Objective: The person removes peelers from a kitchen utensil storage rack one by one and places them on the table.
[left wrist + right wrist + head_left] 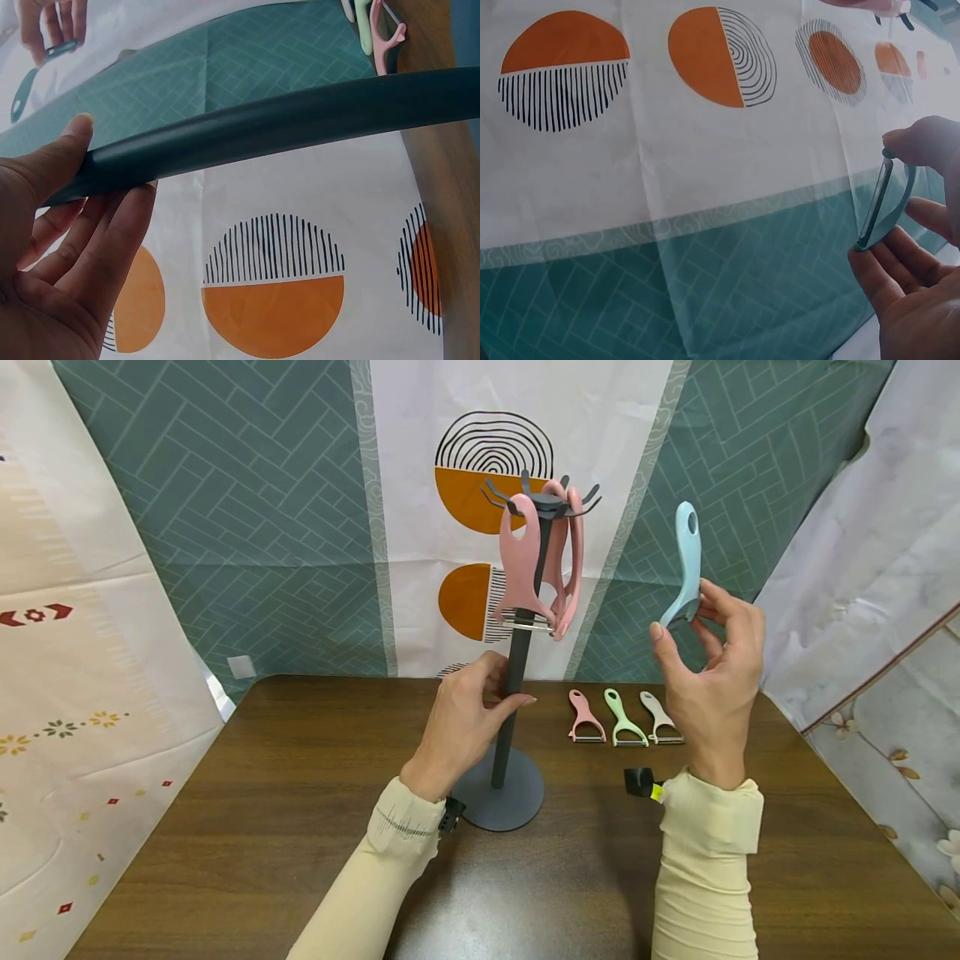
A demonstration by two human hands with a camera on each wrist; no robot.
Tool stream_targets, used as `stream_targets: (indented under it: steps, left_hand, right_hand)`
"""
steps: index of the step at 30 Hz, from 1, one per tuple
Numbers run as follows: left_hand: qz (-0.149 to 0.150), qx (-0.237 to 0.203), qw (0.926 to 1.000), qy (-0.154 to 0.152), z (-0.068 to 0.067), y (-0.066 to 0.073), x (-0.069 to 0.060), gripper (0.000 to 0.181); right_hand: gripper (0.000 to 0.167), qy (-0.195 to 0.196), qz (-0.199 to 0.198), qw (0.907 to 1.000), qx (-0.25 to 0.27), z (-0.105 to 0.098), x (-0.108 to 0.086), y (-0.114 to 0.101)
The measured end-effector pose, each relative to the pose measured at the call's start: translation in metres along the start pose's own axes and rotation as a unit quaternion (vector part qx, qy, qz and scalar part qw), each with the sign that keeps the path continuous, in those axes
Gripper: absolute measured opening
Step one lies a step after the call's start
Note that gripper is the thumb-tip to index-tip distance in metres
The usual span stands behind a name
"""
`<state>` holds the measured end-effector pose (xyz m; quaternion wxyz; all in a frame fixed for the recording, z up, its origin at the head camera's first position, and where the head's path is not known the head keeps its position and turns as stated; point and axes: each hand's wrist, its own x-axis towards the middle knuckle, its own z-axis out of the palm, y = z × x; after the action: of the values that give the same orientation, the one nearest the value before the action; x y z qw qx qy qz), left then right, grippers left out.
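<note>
In the head view a dark grey stand [502, 752] with a round base and a ring of hooks rises from the table. My left hand [461, 727] holds its pole between thumb and fingers; the left wrist view shows the same pole [262, 124] close up. Pink peelers [519, 556] hang from the hooks above that hand. Off to the right, my right hand [716, 664] pinches a light blue peeler [688, 556] by its blade end, handle pointing up. The right wrist view shows thumb and fingers at either end of the peeler's metal blade [875, 199].
On the table [300, 827], right of the stand, a pink peeler [585, 717], a green peeler [622, 718] and a whitish peeler [657, 714] lie in a row. A patterned cloth [270, 527] hangs behind the table.
</note>
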<state>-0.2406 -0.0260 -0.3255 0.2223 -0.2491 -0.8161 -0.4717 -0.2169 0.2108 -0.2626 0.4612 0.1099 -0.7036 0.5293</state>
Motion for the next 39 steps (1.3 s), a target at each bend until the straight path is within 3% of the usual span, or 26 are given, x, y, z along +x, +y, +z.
stream_targets:
  steps: [12, 23, 39]
  left_hand:
    - [0.001, -0.005, 1.0000, 0.002, 0.000, 0.000, -0.001, 0.031]
    - [-0.003, -0.005, 1.0000, -0.003, 0.001, 0.001, -0.001, 0.029]
    - [0.010, 0.019, 0.9998, -0.001, 0.000, 0.001, 0.000, 0.024]
  right_hand:
    - [0.055, 0.011, 0.021, 0.9997, -0.005, -0.010, 0.006, 0.025]
    - [0.053, 0.015, 0.042, 0.9986, -0.029, -0.012, 0.004, 0.017]
    - [0.053, 0.019, 0.074, 0.9954, -0.058, -0.020, 0.007, 0.032]
